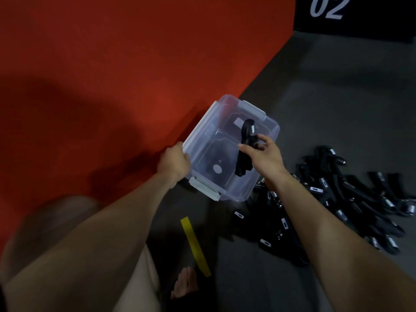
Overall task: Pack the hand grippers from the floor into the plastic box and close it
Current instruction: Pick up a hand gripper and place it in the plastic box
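Note:
A clear plastic box (267,131) with grey latches stands open on the grey floor beside a red mat. My left hand (174,162) grips its near-left rim. My right hand (264,155) reaches over the box's right side, thumb and fingers pinching a black hand gripper (245,143) with a metal spring at its top, held inside the box. A pile of several black hand grippers (337,203) lies on the floor to the right of the box, partly hidden by my right forearm. No lid is in sight.
A red mat (112,75) covers the floor to the left. A strip of yellow tape (195,245) lies on the grey floor below the box. My bare foot (183,282) and knee are at the bottom. A black block marked 02 (360,14) stands at the top right.

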